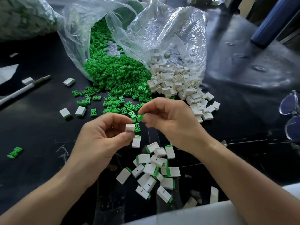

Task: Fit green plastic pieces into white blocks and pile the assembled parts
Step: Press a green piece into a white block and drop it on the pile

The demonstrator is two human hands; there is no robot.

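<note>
My left hand [103, 135] pinches a white block [130, 127] between thumb and fingers, its open end turned up. A little to the right, my right hand [168, 120] pinches a green plastic piece [140, 117], held just above and apart from the block. A heap of loose green pieces [116, 73] spills from a clear bag onto the black table. Beside it on the right lies a heap of white blocks [178, 83] from a second bag. Several assembled white-and-green parts [154, 169] form a pile near the front, below my hands.
Clear plastic bags [162, 33] stand open at the back. A pen [24, 90] lies at the left, with stray assembled parts [80, 110] and a single green piece [15, 152] nearby. Glasses [290, 114] rest at the right edge. A blue cylinder [274, 21] stands at the back right.
</note>
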